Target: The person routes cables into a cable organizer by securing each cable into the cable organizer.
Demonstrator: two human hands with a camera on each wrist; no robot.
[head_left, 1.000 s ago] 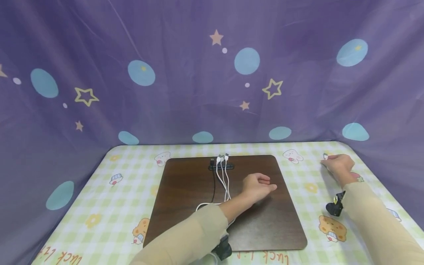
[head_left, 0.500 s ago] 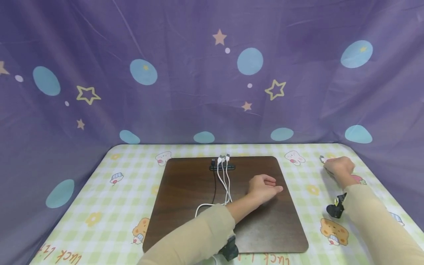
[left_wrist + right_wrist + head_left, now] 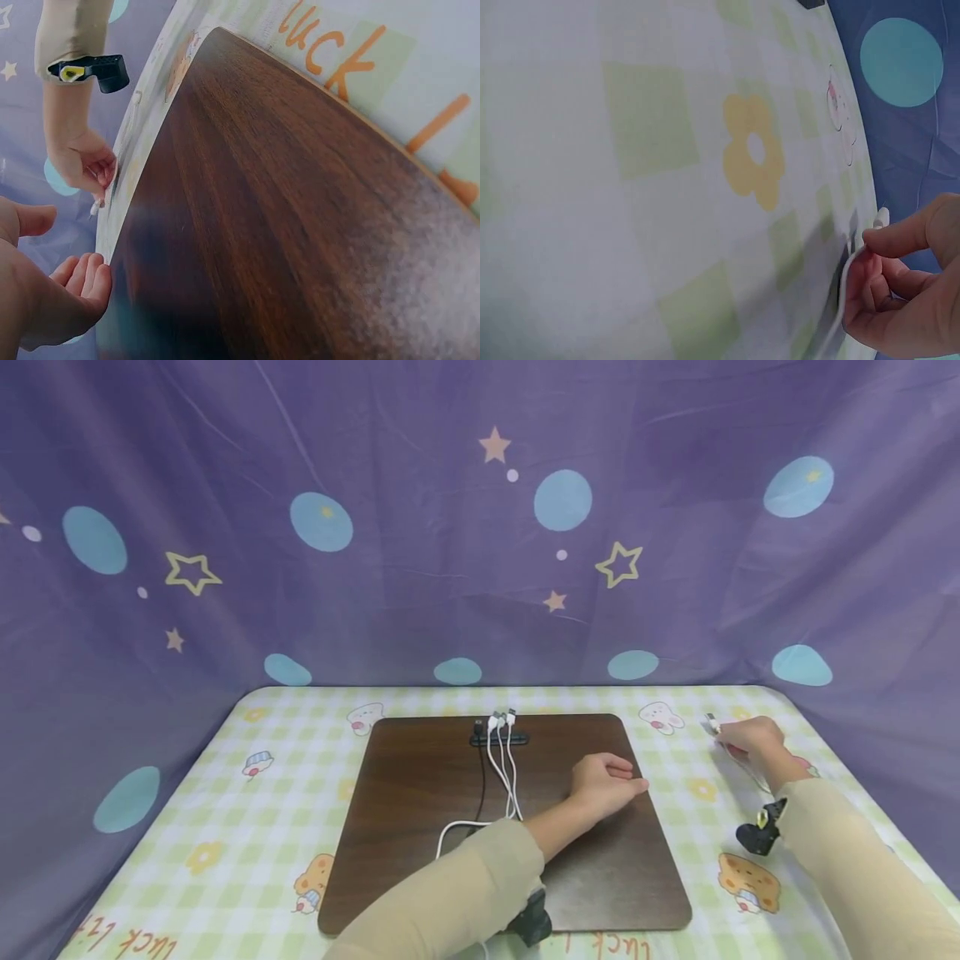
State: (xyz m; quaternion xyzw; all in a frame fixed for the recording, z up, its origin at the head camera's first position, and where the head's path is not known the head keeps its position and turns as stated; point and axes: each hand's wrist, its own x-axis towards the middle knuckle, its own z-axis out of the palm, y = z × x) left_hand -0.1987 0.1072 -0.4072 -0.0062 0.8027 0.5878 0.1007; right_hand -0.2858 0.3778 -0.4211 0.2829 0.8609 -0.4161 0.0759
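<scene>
My right hand (image 3: 753,742) pinches a white USB cable (image 3: 742,766) just behind its plug (image 3: 712,722), over the cloth right of the board. In the right wrist view, thumb and fingers of the right hand (image 3: 907,292) hold the cable (image 3: 843,292), which trails down along the palm. Above the board's right half is my left hand (image 3: 606,787), fingers loosely bent and thumb apart, holding nothing. A black cable holder (image 3: 498,740) lies at the board's far edge. One black cable (image 3: 483,777) and several white cables (image 3: 512,781) run from it; my left forearm hides their lower stretch.
The dark wooden board (image 3: 405,810) lies on a checked tablecloth (image 3: 225,810) with cartoon prints. Behind the table hangs a purple curtain (image 3: 420,610). Both wrists carry black cameras; the right wrist camera (image 3: 761,831) hangs close above the cloth.
My right hand has moved left with the white cable, whose plug and trailing length now show more. My left hand has shifted right towards the board's right edge.
</scene>
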